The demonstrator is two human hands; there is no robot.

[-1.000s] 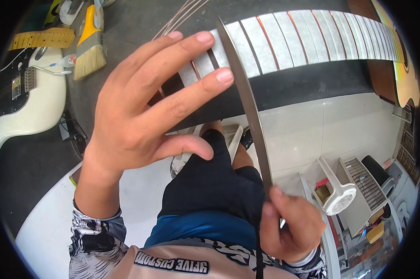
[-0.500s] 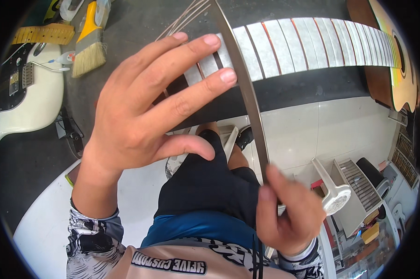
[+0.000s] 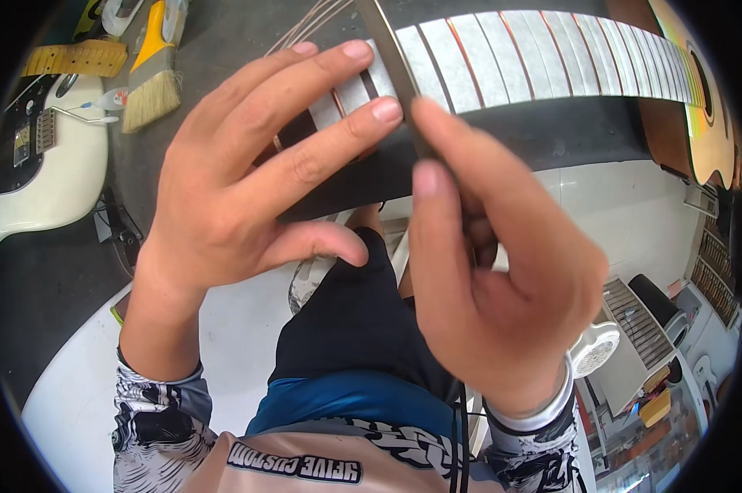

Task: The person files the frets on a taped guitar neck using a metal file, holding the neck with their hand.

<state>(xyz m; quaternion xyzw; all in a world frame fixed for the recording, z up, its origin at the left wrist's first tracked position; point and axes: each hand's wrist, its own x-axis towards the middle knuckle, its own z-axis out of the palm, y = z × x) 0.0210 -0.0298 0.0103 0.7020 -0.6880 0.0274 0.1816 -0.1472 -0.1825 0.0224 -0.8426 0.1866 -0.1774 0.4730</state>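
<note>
An acoustic guitar's neck lies across the bench, its fretboard (image 3: 502, 62) masked with pale tape and the frets showing between the strips. A long flat metal file (image 3: 390, 53) crosses the neck near its left end. My right hand (image 3: 510, 263) grips the file's near part, with thumb and forefinger along it; its other fingers are partly hidden. My left hand (image 3: 231, 181) is spread open over the neck's end, two fingertips beside the file's left edge. Loose strings (image 3: 309, 29) fan out beyond that hand. The guitar's body (image 3: 720, 135) is at the far right.
To the left are a white electric guitar (image 3: 83, 181), a yellow-handled brush (image 3: 153, 90) and a wooden guitar neck (image 3: 75, 59). A slatted rack (image 3: 638, 320) and a white round perforated device (image 3: 594, 349) stand lower, at the right. My legs are below the bench edge.
My right hand has moved forward and up to the neck, carrying the file farther across it. My left hand keeps its spread pose; the whole view has shifted slightly.
</note>
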